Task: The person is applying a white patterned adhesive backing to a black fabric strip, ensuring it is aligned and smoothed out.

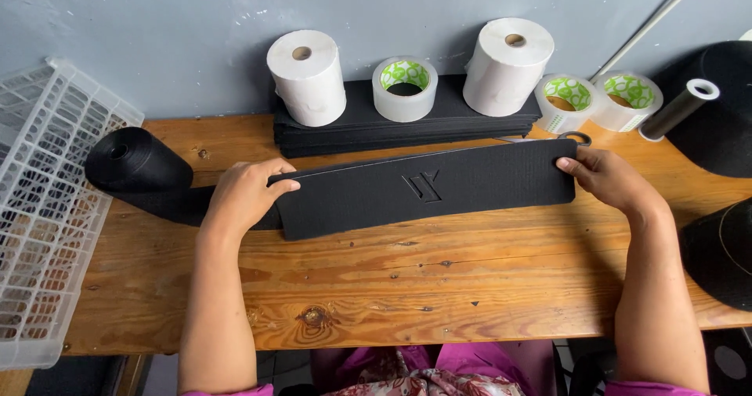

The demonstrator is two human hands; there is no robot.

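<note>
Left hand (pixel 244 195): palm down on the left end of the black strip (pixel 427 188); fingers curled loosely over its far edge, thumb side toward the near edge, gripping that end.
Right hand (pixel 607 178): fingers nearly straight, pinching the strip's right end, thumb on top near the far corner.
Black strip: long flat band with a cut-out mark near its middle, lying across the wooden table (pixel 376 286), slightly tilted, right end farther.
Black roll (pixel 137 161): left of the left hand; its loose tail runs under that hand.
Black stack (pixel 407 126): far side, just behind the strip, against the wall.
On the stack: two white paper rolls (pixel 307 76), one tape roll (pixel 404 89) between them.
Far right: two more tape rolls (pixel 565 102).
Left edge: white plastic basket (pixel 39 216).
</note>
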